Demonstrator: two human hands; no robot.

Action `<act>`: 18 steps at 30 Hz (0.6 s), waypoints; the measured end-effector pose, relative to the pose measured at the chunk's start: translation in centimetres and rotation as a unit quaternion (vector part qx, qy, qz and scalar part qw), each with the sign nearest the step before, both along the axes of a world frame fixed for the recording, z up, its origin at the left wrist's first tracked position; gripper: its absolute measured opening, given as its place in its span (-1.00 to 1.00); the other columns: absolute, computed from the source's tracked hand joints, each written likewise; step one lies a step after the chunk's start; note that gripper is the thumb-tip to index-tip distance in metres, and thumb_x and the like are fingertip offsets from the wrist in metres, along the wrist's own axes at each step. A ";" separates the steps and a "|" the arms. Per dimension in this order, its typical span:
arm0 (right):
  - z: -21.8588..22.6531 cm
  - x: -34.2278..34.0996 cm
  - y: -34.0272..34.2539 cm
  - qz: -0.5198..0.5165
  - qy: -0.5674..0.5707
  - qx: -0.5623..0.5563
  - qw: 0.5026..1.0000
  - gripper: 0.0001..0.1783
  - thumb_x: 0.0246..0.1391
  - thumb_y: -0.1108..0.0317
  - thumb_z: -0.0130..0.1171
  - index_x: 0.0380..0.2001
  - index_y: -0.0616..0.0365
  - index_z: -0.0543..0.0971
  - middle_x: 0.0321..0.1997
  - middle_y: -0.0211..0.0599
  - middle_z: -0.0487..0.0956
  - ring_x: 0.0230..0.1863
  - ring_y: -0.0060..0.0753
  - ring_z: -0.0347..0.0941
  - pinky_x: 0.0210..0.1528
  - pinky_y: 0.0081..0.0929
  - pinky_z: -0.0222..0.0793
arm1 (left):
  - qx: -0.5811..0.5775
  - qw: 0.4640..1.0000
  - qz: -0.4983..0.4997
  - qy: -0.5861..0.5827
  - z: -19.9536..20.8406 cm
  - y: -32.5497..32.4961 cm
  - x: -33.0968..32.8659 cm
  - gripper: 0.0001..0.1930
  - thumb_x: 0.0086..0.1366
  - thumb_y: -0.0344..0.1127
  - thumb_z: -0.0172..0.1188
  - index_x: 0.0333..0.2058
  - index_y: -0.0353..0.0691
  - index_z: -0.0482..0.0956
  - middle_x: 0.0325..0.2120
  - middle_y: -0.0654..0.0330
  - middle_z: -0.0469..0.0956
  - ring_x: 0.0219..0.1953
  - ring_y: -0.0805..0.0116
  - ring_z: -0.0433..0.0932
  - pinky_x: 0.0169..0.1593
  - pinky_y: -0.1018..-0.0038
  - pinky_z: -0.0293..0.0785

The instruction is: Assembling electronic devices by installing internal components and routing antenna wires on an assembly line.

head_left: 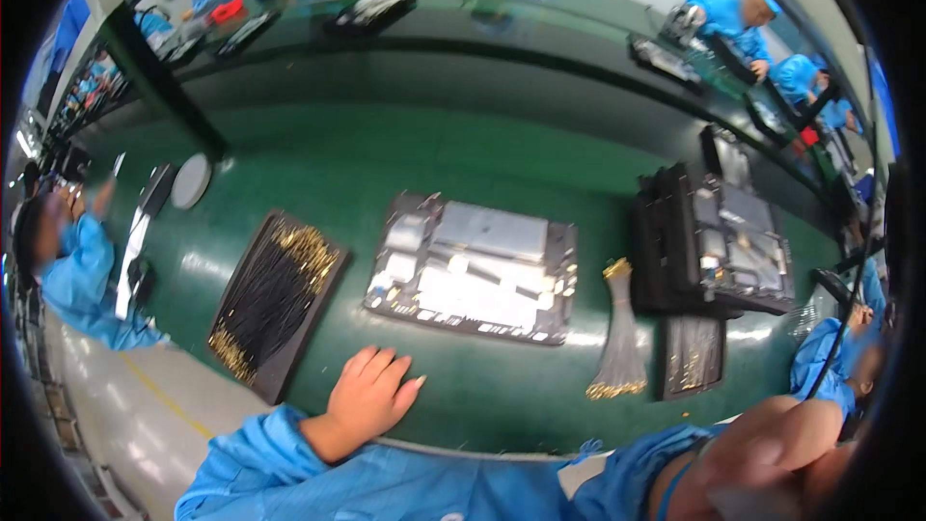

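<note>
My left hand (371,396) lies on the green table near its front edge, fingers slightly spread and holding nothing. Just beyond it sits a dark flat tray (386,307) with tablet-like device parts: a grey panel (490,230), white blocks and shiny silver pieces. Left of that hand, a dark bin (285,367) holds many black cables (275,294) with gold-coloured ends. My right hand (772,444) is raised close to the camera at the lower right, large and blurred. Its fingers are curled together; whatever they hold, if anything, is hidden.
A bundle of grey cables (620,333) lies right of the tray, beside a small box of cables (693,352). Stacked black trays (675,236) stand behind. A round white disc (192,181) rests near a green post (159,82). Several people in blue work around.
</note>
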State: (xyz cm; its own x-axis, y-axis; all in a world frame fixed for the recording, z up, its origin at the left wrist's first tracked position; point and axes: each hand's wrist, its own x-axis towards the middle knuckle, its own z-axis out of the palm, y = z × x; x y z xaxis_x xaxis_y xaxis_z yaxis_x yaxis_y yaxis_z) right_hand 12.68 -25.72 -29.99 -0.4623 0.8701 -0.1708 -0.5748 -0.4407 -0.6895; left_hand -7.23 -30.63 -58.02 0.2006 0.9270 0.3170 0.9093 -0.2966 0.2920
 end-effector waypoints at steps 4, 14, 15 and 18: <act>-2.3 0.9 0.2 0.019 -0.028 0.173 0.984 -0.53 0.04 0.19 -0.17 -0.09 0.37 0.18 -0.62 -0.33 0.29 -0.70 -0.54 0.15 -0.59 -0.67 0.13 | -0.039 0.999 0.009 -0.011 -0.1 -0.7 -0.6 -0.70 -0.11 -0.24 0.18 -0.37 -0.27 0.46 -0.35 0.04 0.39 -0.24 0.06 0.33 -0.12 0.30 0.25; -8.3 8.2 3.6 0.126 -0.040 0.491 0.861 -0.38 -0.05 -0.10 -0.12 -0.21 0.34 0.30 -0.39 -0.09 0.36 -0.48 -0.35 0.26 -0.33 -0.46 0.23 | -0.016 1.000 0.025 0.008 0.7 -0.1 -0.5 -0.75 -0.08 -0.28 0.17 -0.39 -0.27 0.48 -0.40 0.08 0.43 -0.28 0.09 0.36 -0.17 0.32 0.29; -9.1 9.7 3.3 0.149 -0.031 0.526 0.837 -0.36 -0.06 -0.13 -0.12 -0.22 0.33 0.31 -0.37 -0.07 0.36 -0.46 -0.33 0.27 -0.30 -0.44 0.24 | -0.018 0.999 0.021 -0.033 0.8 -0.2 -1.0 -0.76 -0.07 -0.29 0.17 -0.40 -0.28 0.48 -0.41 0.09 0.43 -0.29 0.10 0.37 -0.17 0.33 0.29; -11.1 7.9 -2.3 -0.139 -0.284 0.459 0.830 -0.33 0.03 -0.15 -0.33 -0.11 0.31 0.28 -0.20 0.11 0.33 -0.32 -0.22 0.31 -0.19 -0.28 0.20 | -0.035 0.993 0.043 -0.108 1.0 0.9 -1.6 -0.81 -0.03 -0.32 0.14 -0.44 -0.31 0.48 -0.44 0.09 0.44 -0.33 0.12 0.39 -0.16 0.34 0.30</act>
